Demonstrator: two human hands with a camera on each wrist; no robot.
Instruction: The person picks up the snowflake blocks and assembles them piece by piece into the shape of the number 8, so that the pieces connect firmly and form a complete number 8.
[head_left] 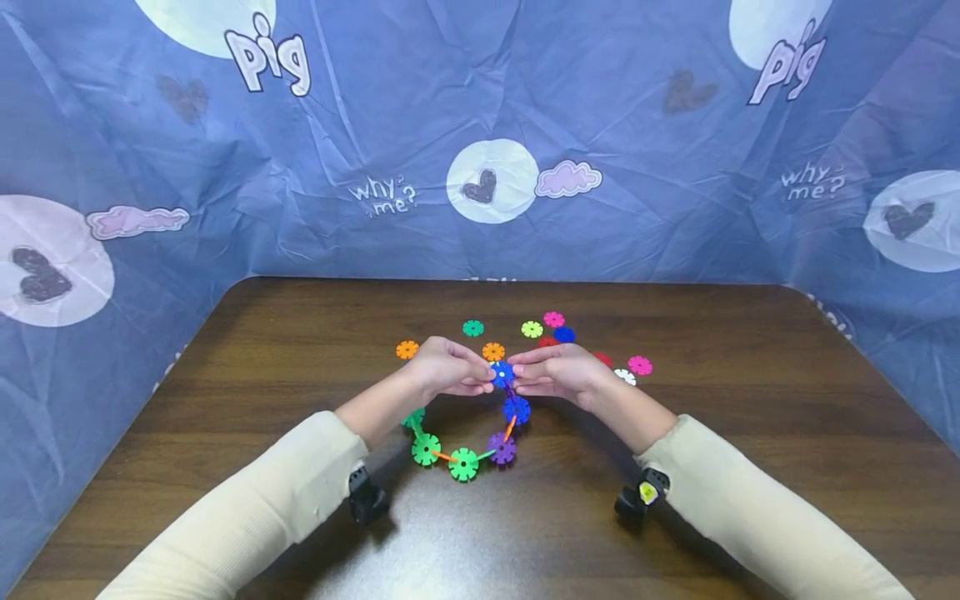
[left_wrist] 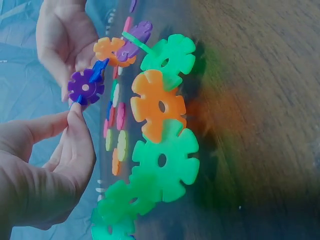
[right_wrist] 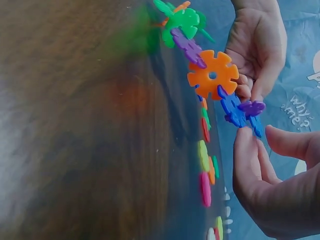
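Chained snowflake discs, slotted edge to edge, curve across the table: green discs [head_left: 463,464], an orange disc [left_wrist: 161,106], a purple disc [head_left: 502,448], another orange disc [right_wrist: 213,75] and blue discs [head_left: 516,410] toward the raised end. My left hand [head_left: 453,369] pinches the blue disc [head_left: 502,374] at that end from the left. From the right, my right hand [head_left: 558,372] holds the same end between thumb and fingers. A small purple disc [right_wrist: 251,107] sits there among the blue ones, close to both hands' fingertips. The chain's far left end is partly hidden behind my left hand.
Loose discs lie beyond the hands on the brown wooden table [head_left: 225,433]: orange [head_left: 407,349], green [head_left: 473,328], yellow [head_left: 532,329], pink [head_left: 640,365], white [head_left: 625,377] and others. A blue printed cloth [head_left: 420,100] hangs behind and along both sides.
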